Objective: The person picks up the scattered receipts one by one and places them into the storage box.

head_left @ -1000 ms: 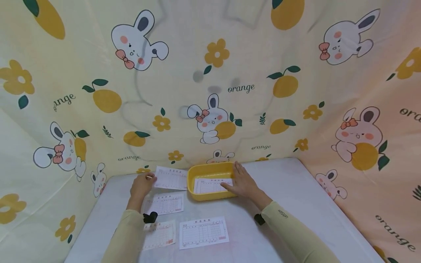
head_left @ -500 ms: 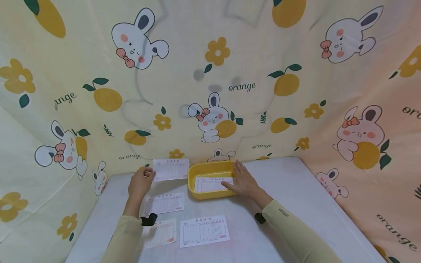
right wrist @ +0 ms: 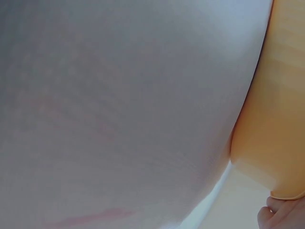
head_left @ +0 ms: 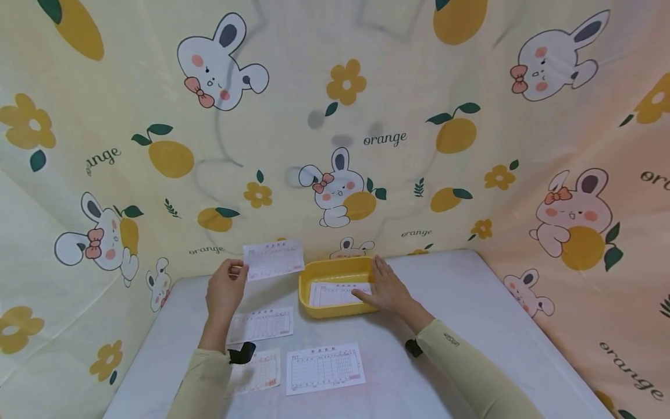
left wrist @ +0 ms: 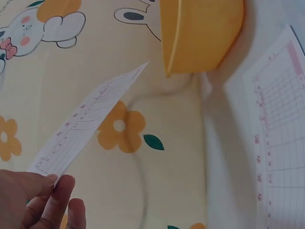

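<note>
My left hand (head_left: 225,291) pinches the left edge of a white printed form slip (head_left: 274,259) between thumb and fingers. It holds the slip up off the table, left of a yellow plastic basket (head_left: 340,311). In the left wrist view the slip (left wrist: 88,121) is tilted and slightly bowed, its far corner below the basket's end. Another form slip (head_left: 335,294) lies inside the basket. On the basket's right end rests my right hand (head_left: 391,292), fingers straight along the rim and thumb reaching over the inside. Only a few knuckles of the right hand (right wrist: 285,213) show in the right wrist view.
Three more form slips lie on the white table (head_left: 429,372): one behind (head_left: 267,323), one at front left (head_left: 259,372) partly covered by the left wrist camera, and one at front middle (head_left: 325,369). A patterned curtain (head_left: 282,134) encloses the table's back and sides.
My left hand has raised the slip off the table and turned it to face me more, its right edge now just above the basket's left rim. The right hand has stayed on the basket.
</note>
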`<action>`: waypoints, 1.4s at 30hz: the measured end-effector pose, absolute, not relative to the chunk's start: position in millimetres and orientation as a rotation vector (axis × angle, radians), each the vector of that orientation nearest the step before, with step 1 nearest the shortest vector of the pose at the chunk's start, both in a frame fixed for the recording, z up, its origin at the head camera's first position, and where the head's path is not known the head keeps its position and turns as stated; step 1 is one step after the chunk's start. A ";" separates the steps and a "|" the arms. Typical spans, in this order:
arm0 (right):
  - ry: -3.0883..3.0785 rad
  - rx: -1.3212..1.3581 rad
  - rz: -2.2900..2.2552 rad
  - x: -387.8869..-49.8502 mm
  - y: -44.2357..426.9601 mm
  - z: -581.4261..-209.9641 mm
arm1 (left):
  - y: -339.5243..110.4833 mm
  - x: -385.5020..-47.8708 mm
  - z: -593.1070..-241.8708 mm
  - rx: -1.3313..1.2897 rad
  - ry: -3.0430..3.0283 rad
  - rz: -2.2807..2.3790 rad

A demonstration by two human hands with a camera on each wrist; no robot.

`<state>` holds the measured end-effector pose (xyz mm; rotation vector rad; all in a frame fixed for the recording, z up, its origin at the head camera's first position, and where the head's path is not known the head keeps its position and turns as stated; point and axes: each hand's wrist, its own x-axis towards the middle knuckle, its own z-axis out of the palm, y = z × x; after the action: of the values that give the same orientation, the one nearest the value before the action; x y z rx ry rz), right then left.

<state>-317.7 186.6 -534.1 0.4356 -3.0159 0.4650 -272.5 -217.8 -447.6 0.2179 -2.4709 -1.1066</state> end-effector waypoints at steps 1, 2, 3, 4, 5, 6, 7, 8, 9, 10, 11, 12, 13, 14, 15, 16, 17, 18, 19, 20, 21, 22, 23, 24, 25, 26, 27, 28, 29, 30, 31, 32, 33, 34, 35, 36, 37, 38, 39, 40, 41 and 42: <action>-3.016 0.434 0.466 -317.7 186.6 -533.9 | -216.0 -271.9 -446.3 0.215 -2.461 -1.115; -3.018 0.431 0.451 -318.1 186.7 -534.2 | -214.1 -271.3 -445.3 0.208 -2.453 -1.122; -3.014 0.435 0.457 -318.0 186.8 -534.1 | -212.3 -270.8 -444.8 0.198 -2.450 -1.125; -3.015 0.435 0.453 -318.1 186.8 -533.9 | -210.6 -270.6 -444.5 0.194 -2.451 -1.134; -3.015 0.434 0.454 -317.9 186.8 -533.7 | -209.0 -270.1 -444.6 0.187 -2.453 -1.143; -3.016 0.433 0.457 -317.7 186.7 -533.6 | -207.2 -269.6 -445.1 0.181 -2.461 -1.148; -3.018 0.433 0.459 -317.5 186.6 -533.5 | -205.7 -269.6 -446.2 0.173 -2.473 -1.150; -3.022 0.433 0.459 -317.4 186.6 -533.5 | -204.0 -269.6 -447.4 0.169 -2.485 -1.154; -3.020 0.435 0.473 -317.0 186.6 -533.5 | -202.5 -269.7 -448.9 0.167 -2.500 -1.157; -3.026 0.430 0.470 -316.9 186.5 -533.4 | -200.9 -270.1 -450.5 0.165 -2.515 -1.164; -3.025 0.431 0.477 -316.7 186.4 -533.4 | -199.1 -270.3 -452.1 0.160 -2.530 -1.168; -3.022 0.434 0.485 -316.7 186.5 -533.6 | -197.3 -270.6 -453.7 0.157 -2.547 -1.172; -3.022 0.432 0.485 -316.8 186.6 -533.7 | -195.5 -271.1 -455.4 0.153 -2.560 -1.178; -3.021 0.432 0.485 -317.0 186.7 -533.8 | -193.6 -271.4 -456.9 0.148 -2.570 -1.187; -3.021 0.434 0.481 -317.2 186.9 -533.9 | -191.7 -271.6 -458.5 0.143 -2.579 -1.190; -3.024 0.435 0.472 -317.6 187.0 -534.2 | -189.6 -271.6 -460.0 0.138 -2.587 -1.192; -3.023 0.439 0.470 -318.0 187.2 -534.5 | -187.6 -271.4 -461.5 0.133 -2.594 -1.194; -3.032 0.438 0.456 -318.6 187.4 -534.9 | -185.6 -271.4 -463.1 0.126 -2.600 -1.197; -3.035 0.439 0.448 -318.9 187.6 -535.2 | -183.7 -271.3 -464.7 0.118 -2.603 -1.198; -3.038 0.441 0.440 -319.3 187.7 -535.6 | -181.7 -271.5 -466.3 0.112 -2.611 -1.194; -3.042 0.443 0.432 -319.7 187.7 -535.8 | -179.8 -271.5 -467.8 0.106 -2.617 -1.191; -3.040 0.444 0.437 -319.9 187.9 -535.9 | -177.9 -271.7 -469.4 0.098 -2.623 -1.189; -3.041 0.442 0.440 -320.1 188.0 -535.7 | -176.3 -272.1 -471.1 0.091 -2.629 -1.190; -3.040 0.441 0.441 -320.2 188.0 -535.5 | -174.6 -272.5 -472.7 0.088 -2.636 -1.189; -3.034 0.444 0.451 -320.0 188.2 -535.3 | -173.1 -273.1 -474.5 0.085 -2.643 -1.186; -3.036 0.443 0.447 -320.1 188.3 -535.2 | -171.7 -273.8 -476.4 0.082 -2.650 -1.187; -3.033 0.446 0.448 -320.1 188.4 -535.2 | -170.5 -274.3 -478.1 0.076 -2.654 -1.195; -3.033 0.446 0.449 -320.1 188.6 -535.4 | -169.4 -275.1 -479.9 0.072 -2.659 -1.204; -3.032 0.447 0.450 -320.2 188.6 -535.8 | -168.2 -275.8 -481.5 0.068 -2.664 -1.215; -3.035 0.446 0.443 -320.5 188.6 -536.3 | -167.3 -276.4 -483.0 0.066 -2.668 -1.221; -3.038 0.444 0.436 -320.7 188.5 -536.5 | -166.3 -277.0 -484.4 0.062 -2.671 -1.230; -3.040 0.442 0.432 -321.0 188.5 -536.8 | -165.3 -277.6 -485.5 0.058 -2.672 -1.242; -3.041 0.442 0.436 -321.2 188.4 -537.0 | -164.3 -278.0 -486.5 0.055 -2.672 -1.254; -3.044 0.440 0.434 -321.4 188.2 -537.1 | -163.2 -278.6 -487.5 0.056 -2.674 -1.261; -3.043 0.440 0.437 -321.6 188.0 -537.1 | -162.1 -279.1 -488.4 0.059 -2.676 -1.268; -3.046 0.439 0.435 -321.5 187.7 -536.8 | -161.1 -279.7 -489.4 0.064 -2.680 -1.275; -3.045 0.439 0.439 -321.4 187.5 -536.6 | -159.8 -280.2 -490.3 0.065 -2.683 -1.282; -3.043 0.439 0.442 -321.3 187.4 -536.4 | -158.4 -280.6 -491.0 0.065 -2.686 -1.289; -3.041 0.440 0.442 -321.2 187.1 -536.3 | -157.0 -281.1 -491.6 0.067 -2.689 -1.293; -3.040 0.438 0.442 -321.1 186.8 -536.1 | -155.4 -281.5 -492.1 0.070 -2.693 -1.297; -3.038 0.437 0.447 -320.9 186.7 -536.0 | -153.7 -281.7 -492.3 0.070 -2.697 -1.298; -3.037 0.434 0.449 -320.9 186.6 -535.9 | -151.9 -281.9 -492.4 0.068 -2.700 -1.298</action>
<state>-320.9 186.6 -535.9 0.4343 -3.0375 0.4493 -281.9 -151.9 -492.4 0.0680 -2.7003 -1.2981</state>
